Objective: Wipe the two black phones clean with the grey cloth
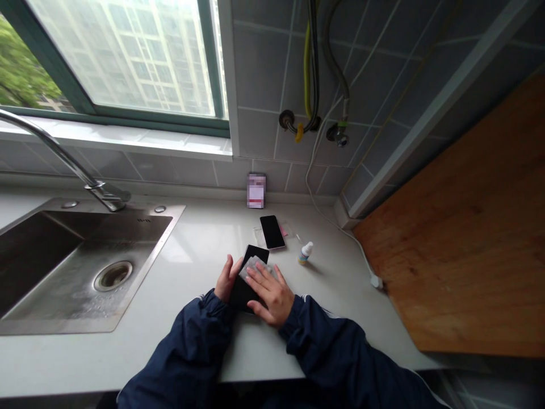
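A black flat tablet-like object (242, 293) lies tilted on the white counter in front of me. My left hand (227, 278) grips its left edge, thumb up along the side. Spread out over a folded grey cloth (252, 267), my right hand (271, 292) presses it flat against the black surface. Beyond the black object lies a phone with a dark screen (272, 232), with clear plastic pieces around it. A small white bottle (305, 253) stands upright to the right.
A steel sink (123, 309) with a curved faucet (63, 156) is at the left. Another phone (256, 191) leans against the tiled wall, screen lit. A white cable with a plug (376, 282) runs down beside a wooden board (464, 238) at the right.
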A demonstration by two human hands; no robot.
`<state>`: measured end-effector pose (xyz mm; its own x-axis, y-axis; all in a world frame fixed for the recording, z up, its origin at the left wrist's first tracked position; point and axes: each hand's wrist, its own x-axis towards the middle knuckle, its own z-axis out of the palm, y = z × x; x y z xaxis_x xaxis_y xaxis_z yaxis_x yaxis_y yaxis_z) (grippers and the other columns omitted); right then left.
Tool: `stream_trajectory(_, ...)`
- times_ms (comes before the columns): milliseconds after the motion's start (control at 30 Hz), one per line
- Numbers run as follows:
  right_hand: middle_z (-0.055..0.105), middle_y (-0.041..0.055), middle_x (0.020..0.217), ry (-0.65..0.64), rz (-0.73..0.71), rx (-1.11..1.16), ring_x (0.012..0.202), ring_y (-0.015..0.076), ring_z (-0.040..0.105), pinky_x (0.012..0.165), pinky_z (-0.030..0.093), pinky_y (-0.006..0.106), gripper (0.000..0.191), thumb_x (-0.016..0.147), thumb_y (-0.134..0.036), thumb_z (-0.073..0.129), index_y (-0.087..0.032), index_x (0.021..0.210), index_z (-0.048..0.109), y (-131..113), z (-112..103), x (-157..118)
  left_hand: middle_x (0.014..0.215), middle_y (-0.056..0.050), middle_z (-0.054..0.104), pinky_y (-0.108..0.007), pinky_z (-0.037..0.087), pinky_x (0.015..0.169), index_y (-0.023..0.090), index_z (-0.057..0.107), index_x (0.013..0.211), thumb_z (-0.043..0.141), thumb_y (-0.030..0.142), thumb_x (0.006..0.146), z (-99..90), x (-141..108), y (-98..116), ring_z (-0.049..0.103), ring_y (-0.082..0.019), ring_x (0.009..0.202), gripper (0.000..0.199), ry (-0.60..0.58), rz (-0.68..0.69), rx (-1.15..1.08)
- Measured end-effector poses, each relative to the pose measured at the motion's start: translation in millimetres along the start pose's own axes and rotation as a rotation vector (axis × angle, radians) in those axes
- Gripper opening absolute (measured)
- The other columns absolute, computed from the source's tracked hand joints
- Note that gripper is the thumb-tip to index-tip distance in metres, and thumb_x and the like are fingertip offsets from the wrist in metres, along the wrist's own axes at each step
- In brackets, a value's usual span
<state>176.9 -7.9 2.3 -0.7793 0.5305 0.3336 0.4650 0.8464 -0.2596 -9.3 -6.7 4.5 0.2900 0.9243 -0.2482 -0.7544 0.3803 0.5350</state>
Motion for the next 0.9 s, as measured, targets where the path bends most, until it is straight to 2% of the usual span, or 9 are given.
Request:
stream_trajectory(133, 0.045, 0.0088, 0.153, 0.002, -0.106, 0.028, 0.152, 0.0248, 0.024, 0.124, -0.002, 0.055, 0.058, 0.101, -0.053, 0.041, -0.018, 0.147, 0.046, -16, 5, -9, 0.127, -0.019, 0.069, -0.050, 0.042, 0.107, 0.014, 0.043, 0.149, 0.040, 0.070, 0.092, 2.8, -3, 1, 0.065, -0.035, 0.116, 0.080, -0.014, -0.016, 0.034)
stream_trajectory(300, 0.047, 0.0061, 0.153, 0.075, -0.110, 0.018, 0.151, 0.0236, 0.026, 0.123, -0.010, 0.055, 0.050, 0.105, -0.045, 0.035, -0.018, 0.144, 0.049, -13, 8, -10, 0.127, -0.019, 0.068, -0.047, 0.044, 0.106, 0.014, 0.040, 0.151, 0.040, 0.068, 0.093, 3.5, -3, 1, 0.065, -0.034, 0.116, 0.079, -0.015, -0.005, 0.053)
stream_trajectory(533, 0.046, 0.0086, 0.153, 0.119, 0.020, -0.014, 0.151, 0.0234, 0.028, 0.123, -0.002, 0.053, 0.048, 0.103, -0.038, 0.038, -0.018, 0.145, 0.047, 5, 7, -1, 0.133, -0.016, 0.065, -0.046, 0.038, 0.112, 0.017, 0.041, 0.152, 0.046, 0.064, 0.093, 4.3, -1, 1, 0.061, -0.034, 0.122, 0.076, -0.020, 0.002, -0.036)
stream_trajectory(900, 0.046, 0.0090, 0.153, 0.129, 0.029, 0.022, 0.151, 0.0237, 0.027, 0.123, 0.007, 0.053, 0.051, 0.100, -0.038, 0.042, -0.020, 0.147, 0.045, 7, 13, -4, 0.132, -0.016, 0.065, -0.047, 0.039, 0.112, 0.014, 0.039, 0.153, 0.041, 0.060, 0.096, 8.1, -3, -1, 0.061, -0.033, 0.122, 0.073, 0.038, 0.020, -0.045)
